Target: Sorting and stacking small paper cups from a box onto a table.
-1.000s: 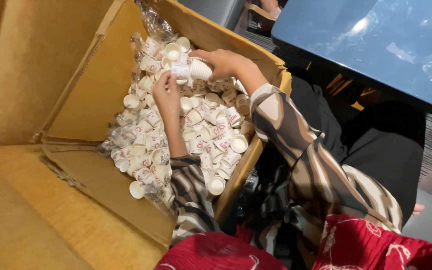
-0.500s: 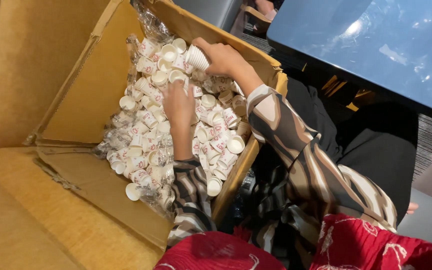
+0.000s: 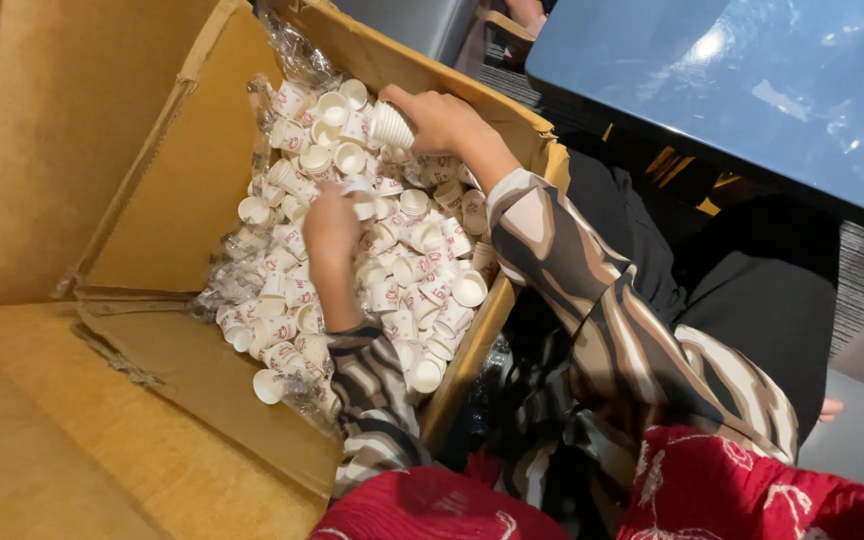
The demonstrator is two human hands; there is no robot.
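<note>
Head view: gathering step. Right hand closed around short stack of paper cups, at far end of cardboard box. Left hand pinching single cup, just nearer than stack. Next move likely calls for nesting it, mouths aligned. Versus half-second earlier: left hand drawn back toward body.

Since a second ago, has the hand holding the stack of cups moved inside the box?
Yes. The right hand with its stack of cups has shifted slightly toward the far wall of the cardboard box, nearer its rim than before.
</note>
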